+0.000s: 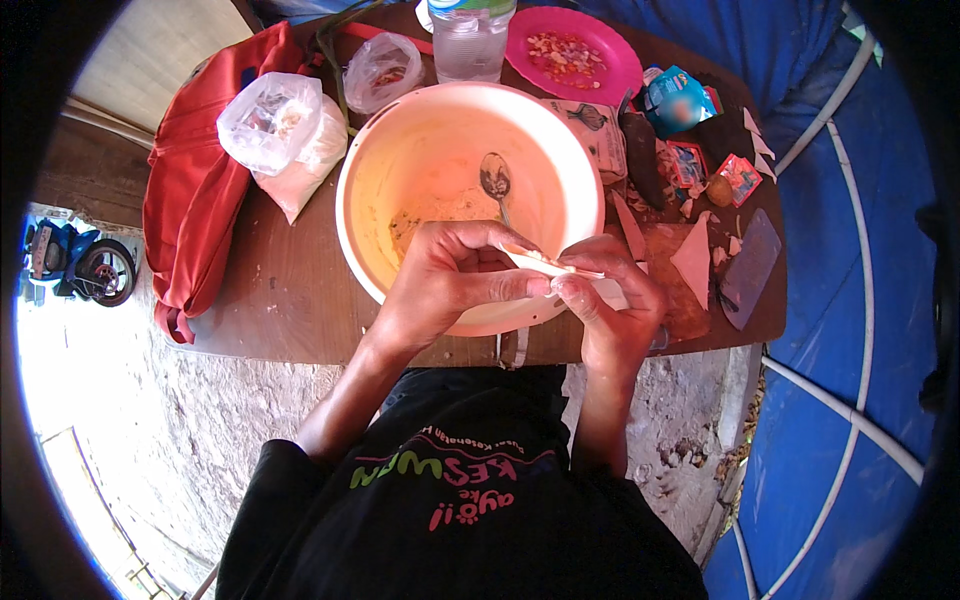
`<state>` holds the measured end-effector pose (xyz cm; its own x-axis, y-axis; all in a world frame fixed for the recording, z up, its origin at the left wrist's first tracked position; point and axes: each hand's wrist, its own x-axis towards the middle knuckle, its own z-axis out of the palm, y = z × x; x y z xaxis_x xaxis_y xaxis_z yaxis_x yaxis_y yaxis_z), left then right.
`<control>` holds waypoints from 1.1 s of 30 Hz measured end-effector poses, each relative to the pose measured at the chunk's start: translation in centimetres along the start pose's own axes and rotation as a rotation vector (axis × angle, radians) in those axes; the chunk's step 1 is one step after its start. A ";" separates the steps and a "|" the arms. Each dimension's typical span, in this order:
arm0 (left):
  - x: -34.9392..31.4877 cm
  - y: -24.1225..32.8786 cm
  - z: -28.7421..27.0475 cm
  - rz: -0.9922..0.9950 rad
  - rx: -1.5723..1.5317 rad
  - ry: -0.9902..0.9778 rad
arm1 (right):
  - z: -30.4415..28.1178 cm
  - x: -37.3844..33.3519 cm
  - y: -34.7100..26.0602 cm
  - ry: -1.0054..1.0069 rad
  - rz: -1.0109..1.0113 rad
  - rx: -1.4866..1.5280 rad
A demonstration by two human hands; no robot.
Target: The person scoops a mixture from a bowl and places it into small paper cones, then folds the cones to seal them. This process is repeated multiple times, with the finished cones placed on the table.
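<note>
Both my hands are raised over the near rim of a big cream-coloured basin (365, 265). Between them is a thin pale wrapper (540, 263), apparently folded, with a little light filling at its upper edge. My left hand (450, 275) pinches its left end between thumb and fingers. Thumb and fingers of my right hand (612, 295) close on the other end, and a white part shows below them. Down in the basin, some yellowish mixture (445, 212) lies at the bottom. A metal spoon (495, 178) rests there, its handle partly hidden behind my hands.
A red bag (205, 190) and plastic bags of pale powder (305, 150) are at left. Behind the basin stand a clear water container (470, 45) and a pink plate (570, 60) of chopped pieces. Pale triangles (692, 262), a brown board (675, 300) and a knife-like blade (750, 270) lie right.
</note>
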<state>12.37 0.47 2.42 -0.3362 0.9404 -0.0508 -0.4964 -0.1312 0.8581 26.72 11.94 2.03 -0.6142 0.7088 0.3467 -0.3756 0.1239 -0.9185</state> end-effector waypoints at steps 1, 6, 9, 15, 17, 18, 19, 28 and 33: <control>0.0 0.0 0.0 -0.013 0.051 0.015 | 0.0 -0.1 -0.1 -0.005 0.035 0.008; -0.1 -0.1 0.3 0.038 0.071 0.060 | -0.2 -0.3 -0.7 0.050 0.170 0.016; -0.1 0.2 0.5 -0.012 0.163 0.083 | -0.6 -0.1 -0.8 0.023 0.232 0.052; 0.2 1.1 1.6 -0.068 0.367 0.136 | -2.9 0.9 -2.2 -0.174 0.271 -0.140; 0.5 1.2 2.1 -0.104 0.413 0.168 | -3.7 1.5 -2.8 -0.234 0.208 -0.244; 0.7 1.1 2.4 -0.072 0.392 0.160 | -4.2 1.8 -3.1 -0.271 0.223 -0.243; 0.8 1.0 2.6 -0.065 0.393 0.181 | -4.6 2.1 -3.4 -0.268 0.204 -0.283; -0.7 1.9 -1.1 0.294 0.959 0.560 | -18.5 8.4 -7.6 0.029 0.117 -0.601; -1.5 -0.2 -3.7 0.419 0.996 0.653 | -31.3 15.7 -6.9 0.390 0.199 -0.893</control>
<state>9.97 -2.05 0.41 -0.7944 0.5169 0.3189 0.4648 0.1794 0.8671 41.43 43.98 7.89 -0.2777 0.9325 0.2310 0.4688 0.3414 -0.8147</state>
